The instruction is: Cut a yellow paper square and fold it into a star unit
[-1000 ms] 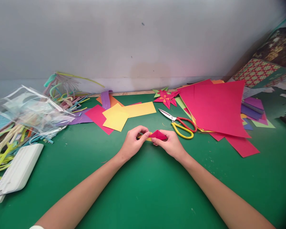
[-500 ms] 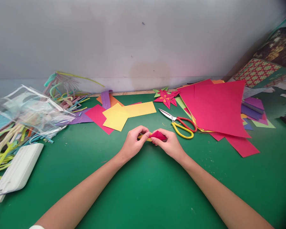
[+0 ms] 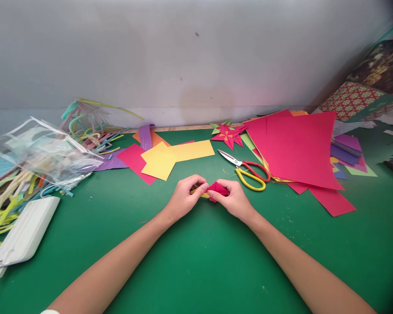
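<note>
Between my two hands is a small folded paper piece (image 3: 218, 188), red with a yellow part on its left side. My left hand (image 3: 189, 194) pinches the left end, thumb and fingers closed over the yellow paper. The red folds on the right sit in the closed fingers of my right hand (image 3: 231, 195), its thumb lying across the front. Fingers hide part of the piece. Just beyond my right hand lie scissors (image 3: 245, 168) with one red and one yellow handle. Folded paper stars (image 3: 229, 135), red and green, rest farther back near the wall.
Large red paper sheets (image 3: 298, 150) are piled at the right. Yellow paper pieces (image 3: 160, 161) overlap red and purple ones behind my left hand. To the left are a clear plastic bag (image 3: 52, 148), many coloured strips (image 3: 6, 205) and a white power strip-like block (image 3: 24, 233).
The red folded part in my right fingers has turned slightly, showing more of its folds and a lower red tip. Both hands stay in nearly the same place.
</note>
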Motion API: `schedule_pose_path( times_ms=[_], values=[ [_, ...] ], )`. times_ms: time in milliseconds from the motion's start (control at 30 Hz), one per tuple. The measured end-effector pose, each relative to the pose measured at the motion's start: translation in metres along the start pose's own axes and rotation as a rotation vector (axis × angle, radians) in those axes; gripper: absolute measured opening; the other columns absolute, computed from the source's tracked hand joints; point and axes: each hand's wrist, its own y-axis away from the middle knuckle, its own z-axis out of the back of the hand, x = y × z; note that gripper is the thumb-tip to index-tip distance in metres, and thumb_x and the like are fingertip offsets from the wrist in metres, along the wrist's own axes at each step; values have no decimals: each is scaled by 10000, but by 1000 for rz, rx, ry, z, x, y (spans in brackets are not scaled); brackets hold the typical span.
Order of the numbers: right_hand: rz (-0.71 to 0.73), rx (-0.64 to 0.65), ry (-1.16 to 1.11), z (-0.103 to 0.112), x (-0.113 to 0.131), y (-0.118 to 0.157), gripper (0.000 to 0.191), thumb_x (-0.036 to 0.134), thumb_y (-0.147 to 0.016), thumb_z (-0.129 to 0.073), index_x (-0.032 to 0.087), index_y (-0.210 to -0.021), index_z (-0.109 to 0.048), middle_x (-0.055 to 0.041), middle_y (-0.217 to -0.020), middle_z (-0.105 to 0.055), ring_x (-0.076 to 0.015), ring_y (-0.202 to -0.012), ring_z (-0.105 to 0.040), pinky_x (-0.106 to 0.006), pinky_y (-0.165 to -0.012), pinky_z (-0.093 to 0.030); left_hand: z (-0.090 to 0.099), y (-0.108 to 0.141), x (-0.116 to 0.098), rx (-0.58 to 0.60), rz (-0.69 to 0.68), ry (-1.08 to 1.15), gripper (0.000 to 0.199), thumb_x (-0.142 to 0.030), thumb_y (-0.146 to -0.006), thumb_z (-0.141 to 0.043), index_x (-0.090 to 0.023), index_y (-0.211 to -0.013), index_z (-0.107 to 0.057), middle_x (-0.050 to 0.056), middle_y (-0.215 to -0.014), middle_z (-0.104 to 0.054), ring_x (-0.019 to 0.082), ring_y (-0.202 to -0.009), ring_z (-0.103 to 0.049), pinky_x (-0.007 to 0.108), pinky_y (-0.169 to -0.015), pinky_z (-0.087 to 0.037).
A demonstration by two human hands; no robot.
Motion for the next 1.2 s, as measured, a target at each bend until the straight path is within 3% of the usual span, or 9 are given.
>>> schedule_pose_path(
  times_ms=[133,400,633,1200],
  values=[
    [15,6,37,-1,2,-1,319,415,-881,-720,197,-668,-623,23,-606,-593,-151,-574,-500,-273,-549,-370,1,0,0,-5,-12,-32,257,-359,-1002,-534,-185,-848,-643,32,-809,-641,168,-739,-554,269,-662,-418],
    [-30,-64,-79,0,-6,-2,254,434,-873,-738,198,-785,-701,-28,-705,-725,-216,-669,-649,-315,-637,-491,1,-2,4,-8,87,83,290,-433,-995,-558,-182,-893,-660,14,-789,-627,157,-718,-559,259,-653,-423],
    [-59,-90,-150,2,-9,-3,271,454,-859,-766,195,-803,-707,-34,-709,-731,-219,-663,-648,-320,-631,-492,0,-1,6,-95,80,-7,342,-447,-991,-567,-185,-770,-578,-27,-667,-491,126,-614,-410,257,-574,-317],
    [-83,-133,-218,2,-9,-5,255,419,-842,-789,171,-831,-727,-32,-707,-731,-211,-657,-672,-304,-628,-510,1,-2,12,-199,106,12,365,-458,-964,-617,-184,-736,-541,-42,-622,-486,110,-587,-422,250,-564,-330]
  ],
)
